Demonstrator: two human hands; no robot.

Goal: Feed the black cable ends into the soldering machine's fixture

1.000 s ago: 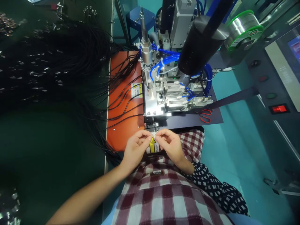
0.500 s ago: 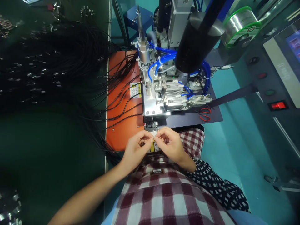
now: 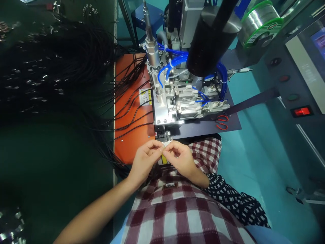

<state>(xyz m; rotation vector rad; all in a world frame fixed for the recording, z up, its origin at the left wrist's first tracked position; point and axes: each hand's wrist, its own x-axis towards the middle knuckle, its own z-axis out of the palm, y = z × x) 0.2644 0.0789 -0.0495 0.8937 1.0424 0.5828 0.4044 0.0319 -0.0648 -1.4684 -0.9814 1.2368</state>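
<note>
My left hand (image 3: 146, 159) and my right hand (image 3: 181, 159) meet fingertip to fingertip at the front end of the machine. Both are closed in a pinch, thumb against forefinger. Whatever sits between the fingertips is too small and too covered to name. Just beyond them lies a small black fixture (image 3: 162, 134) at the foot of the metal machine (image 3: 161, 112). A yellow and white label (image 3: 164, 159) shows partly below the fingers. Several black cables (image 3: 134, 127) run over the orange plate (image 3: 130, 149) into the machine's left side.
A large heap of black cables (image 3: 63, 61) covers the dark table at left. Red-handled pliers (image 3: 222, 122) lie on the grey plate at right. A black cylinder (image 3: 213, 40) overhangs the machine, near a solder wire spool (image 3: 261, 25). A control panel (image 3: 291, 81) stands far right.
Both hands have shifted slightly left in the picture, still pinched together, and the fingertips have turned a little. The whole view has also moved slightly.
</note>
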